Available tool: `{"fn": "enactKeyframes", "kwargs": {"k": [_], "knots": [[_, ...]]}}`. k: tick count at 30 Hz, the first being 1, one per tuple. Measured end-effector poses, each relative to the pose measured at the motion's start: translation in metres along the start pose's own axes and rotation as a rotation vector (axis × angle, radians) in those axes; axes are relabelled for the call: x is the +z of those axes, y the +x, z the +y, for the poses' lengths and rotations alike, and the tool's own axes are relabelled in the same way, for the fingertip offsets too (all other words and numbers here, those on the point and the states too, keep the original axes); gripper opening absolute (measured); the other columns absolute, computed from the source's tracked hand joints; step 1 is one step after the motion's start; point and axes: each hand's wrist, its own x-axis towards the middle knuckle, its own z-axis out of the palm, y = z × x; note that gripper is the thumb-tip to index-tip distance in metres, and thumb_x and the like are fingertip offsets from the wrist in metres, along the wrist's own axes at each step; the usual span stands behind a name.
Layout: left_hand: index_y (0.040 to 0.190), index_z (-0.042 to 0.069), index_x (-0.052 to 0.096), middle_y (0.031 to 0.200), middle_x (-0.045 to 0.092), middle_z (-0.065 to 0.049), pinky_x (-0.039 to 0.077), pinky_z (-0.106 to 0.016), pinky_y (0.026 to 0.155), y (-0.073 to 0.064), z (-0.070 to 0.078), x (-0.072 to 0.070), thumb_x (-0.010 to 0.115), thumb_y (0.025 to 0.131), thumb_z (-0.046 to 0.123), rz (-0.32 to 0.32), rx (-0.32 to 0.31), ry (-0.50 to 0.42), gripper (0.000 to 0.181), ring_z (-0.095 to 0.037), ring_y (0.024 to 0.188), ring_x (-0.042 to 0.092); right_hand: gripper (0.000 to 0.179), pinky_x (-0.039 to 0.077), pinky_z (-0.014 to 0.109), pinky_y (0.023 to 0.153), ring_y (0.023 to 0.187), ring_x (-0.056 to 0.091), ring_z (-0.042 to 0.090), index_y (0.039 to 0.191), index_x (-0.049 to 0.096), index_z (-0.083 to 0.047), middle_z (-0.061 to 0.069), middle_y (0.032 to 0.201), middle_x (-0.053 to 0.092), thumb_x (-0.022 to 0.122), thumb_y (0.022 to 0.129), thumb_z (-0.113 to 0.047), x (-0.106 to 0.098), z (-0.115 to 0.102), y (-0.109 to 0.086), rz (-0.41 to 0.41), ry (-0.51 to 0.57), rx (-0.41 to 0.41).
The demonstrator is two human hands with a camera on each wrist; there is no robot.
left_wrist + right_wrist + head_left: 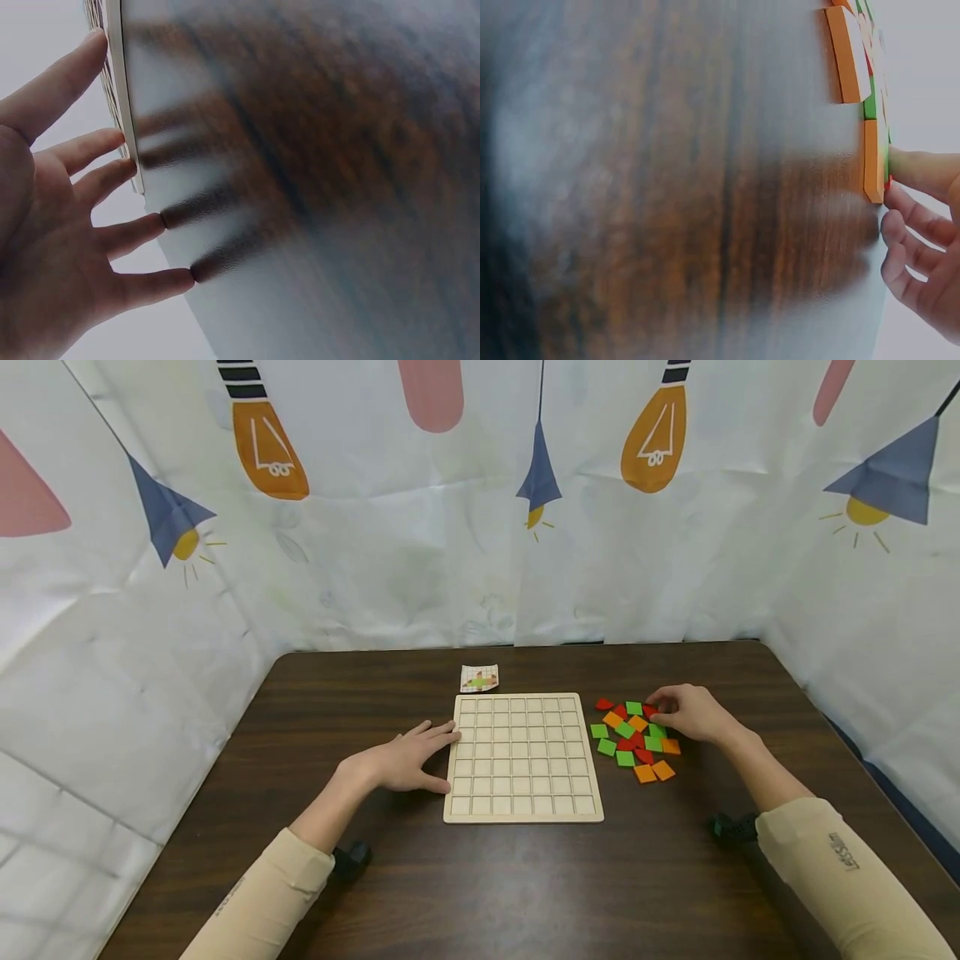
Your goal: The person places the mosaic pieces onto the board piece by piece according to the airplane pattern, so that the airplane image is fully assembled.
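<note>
1 board [521, 760] on counter [525, 893], 1 card [480, 678] beyond. Right of board: 5 orange tiles [644, 773], about 7 green tiles [625, 759], about 6 red tiles [604, 703]. Left hand [405, 760]: fingers spread, empty, at board edge. Right hand [692, 712]: fingers bent at 1 red tile [650, 711]; cannot tell if pinched.

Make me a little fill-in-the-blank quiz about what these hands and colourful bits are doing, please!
1. The hand touching the board is the ____ one.
2. The tiles come in three colours: red, green and ____.
3. Of the board's near and far edges, the card lies by the ____ one.
4. In the head view, a ____ tile shows between the thumb and fingers of the right hand.

Missing words: left; orange; far; red.
</note>
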Motion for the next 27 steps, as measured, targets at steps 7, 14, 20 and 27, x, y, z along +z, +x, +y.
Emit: {"fn": "enactKeyframes", "kwargs": {"k": [7, 14, 20, 27], "knots": [[0.164, 0.012, 0.028, 0.171, 0.013, -0.01, 0.016, -0.07, 0.116, -0.001, 0.002, -0.001, 0.074, 0.095, 0.043, -0.007, -0.007, 0.005, 0.088, -0.043, 0.155, 0.005, 0.023, 0.047, 0.036, 0.064, 0.073, 0.054, 0.02, 0.114, 0.072, 0.002, 0.005, 0.09, 0.065, 0.073, 0.096, -0.012, 0.0, 0.0, 0.0, -0.002, -0.003, -0.01], [0.163, 0.01, 0.028, 0.171, 0.014, -0.011, 0.016, -0.071, 0.115, 0.0, 0.002, 0.0, 0.074, 0.095, 0.043, 0.0, 0.004, 0.005, 0.088, -0.045, 0.154, 0.006, 0.022, 0.05, 0.037, 0.067, 0.077, 0.058, 0.022, 0.113, 0.068, 0.001, 0.008, 0.095, 0.067, 0.07, 0.098, -0.014, -0.001, 0.003, 0.001, 0.014, -0.01, -0.008], [0.163, 0.01, 0.028, 0.171, 0.014, -0.012, 0.015, -0.072, 0.115, -0.001, 0.003, 0.0, 0.075, 0.095, 0.042, 0.005, -0.001, 0.016, 0.088, -0.044, 0.154, 0.006, 0.024, 0.051, 0.037, 0.067, 0.079, 0.059, 0.022, 0.115, 0.067, 0.002, 0.01, 0.097, 0.067, 0.07, 0.099, -0.016, -0.001, 0.0, 0.003, 0.031, 0.016, 0.001], [0.162, 0.009, 0.03, 0.17, 0.016, -0.014, 0.016, -0.071, 0.115, -0.001, 0.003, 0.0, 0.077, 0.093, 0.042, 0.022, -0.004, 0.008, 0.089, -0.045, 0.154, 0.008, 0.024, 0.052, 0.036, 0.067, 0.077, 0.06, 0.02, 0.113, 0.068, 0.002, 0.006, 0.092, 0.067, 0.072, 0.098, -0.017, 0.005, -0.014, 0.004, 0.051, 0.053, -0.021]]}}
